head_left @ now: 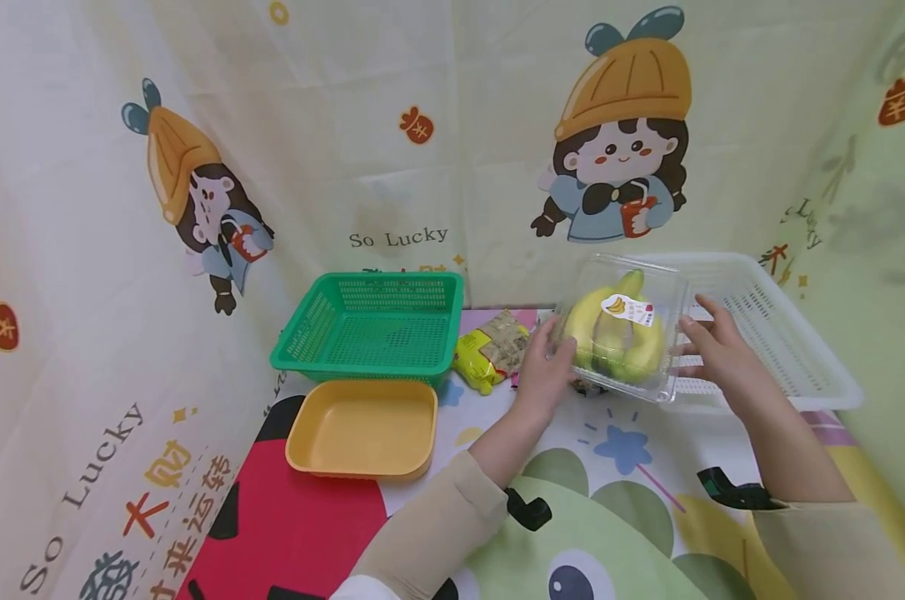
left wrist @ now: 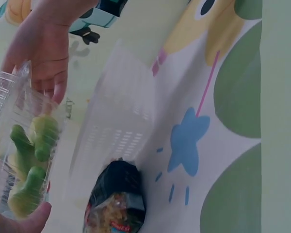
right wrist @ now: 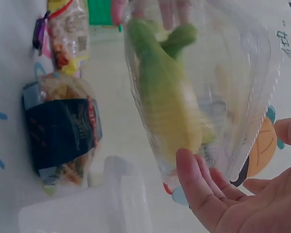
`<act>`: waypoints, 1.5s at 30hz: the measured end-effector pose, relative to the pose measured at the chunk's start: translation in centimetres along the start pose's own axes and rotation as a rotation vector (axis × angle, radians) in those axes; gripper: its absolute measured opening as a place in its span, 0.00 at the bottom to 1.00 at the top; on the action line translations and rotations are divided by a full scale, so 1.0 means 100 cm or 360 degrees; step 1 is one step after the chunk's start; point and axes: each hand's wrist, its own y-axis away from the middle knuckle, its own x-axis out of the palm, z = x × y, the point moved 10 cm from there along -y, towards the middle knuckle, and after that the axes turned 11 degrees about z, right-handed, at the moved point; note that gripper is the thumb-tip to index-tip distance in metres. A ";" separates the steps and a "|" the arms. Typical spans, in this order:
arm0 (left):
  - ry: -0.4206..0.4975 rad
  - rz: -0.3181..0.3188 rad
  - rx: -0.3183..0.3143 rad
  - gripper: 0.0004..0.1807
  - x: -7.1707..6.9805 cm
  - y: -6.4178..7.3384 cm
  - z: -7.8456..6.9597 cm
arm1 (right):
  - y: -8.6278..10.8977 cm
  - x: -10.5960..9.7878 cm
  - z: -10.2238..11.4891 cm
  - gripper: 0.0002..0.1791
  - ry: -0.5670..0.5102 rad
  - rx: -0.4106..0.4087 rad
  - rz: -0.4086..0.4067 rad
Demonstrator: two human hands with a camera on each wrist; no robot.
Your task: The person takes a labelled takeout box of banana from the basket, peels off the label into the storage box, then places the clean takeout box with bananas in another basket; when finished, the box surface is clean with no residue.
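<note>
A clear plastic box of bananas (head_left: 623,321), green at the ends and with a white label on its lid, is held up between both hands. My left hand (head_left: 544,367) grips its left side, the thumb lying at the near edge. On the opposite side is my right hand (head_left: 722,350), its fingertips against the plastic and its fingers mostly straight; in the right wrist view its thumb stands apart from the box. Behind and to the right is a white perforated basket (head_left: 790,333), partly hidden by the box and the right hand.
A green basket (head_left: 370,373) stands left of centre, with a yellow tray (head_left: 361,471) in front of it. Beside the green basket lies a yellow snack bag (head_left: 490,350). A dark-labelled food packet (right wrist: 63,133) lies below the box. Patterned cloth (head_left: 452,167) hangs behind the table.
</note>
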 end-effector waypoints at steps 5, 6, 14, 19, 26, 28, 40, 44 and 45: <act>0.0054 0.0067 -0.0070 0.25 -0.015 0.000 0.005 | -0.019 -0.009 0.003 0.45 0.0008 0.0010 -0.0006; 0.0052 0.0076 -0.0087 0.24 -0.019 0.000 0.006 | -0.023 -0.010 0.003 0.45 0.0016 0.0018 0.0012; 0.0004 0.0174 -0.0160 0.28 -0.047 0.005 0.011 | -0.050 -0.011 -0.001 0.47 0.0085 0.0075 0.0215; 0.0011 0.0285 -0.0161 0.28 -0.055 0.010 0.009 | -0.061 -0.004 0.003 0.44 0.0134 0.0029 0.0384; -0.0019 0.0417 -0.0113 0.28 -0.066 0.016 0.003 | -0.068 0.017 0.005 0.35 0.0020 -0.0029 0.0651; -0.0010 0.0449 -0.0106 0.28 -0.068 0.017 0.002 | -0.068 0.022 0.004 0.33 -0.0017 -0.0031 0.0700; 0.0038 0.0532 -0.0123 0.28 -0.072 0.021 0.003 | -0.063 0.037 0.003 0.31 -0.0161 -0.0081 0.0738; 0.0099 0.0477 -0.0116 0.30 -0.079 0.022 0.003 | -0.058 0.038 0.004 0.31 -0.0154 -0.0085 0.0645; 0.0120 0.0460 -0.0103 0.31 -0.081 0.023 0.002 | -0.056 0.038 0.004 0.32 -0.0160 -0.0078 0.0618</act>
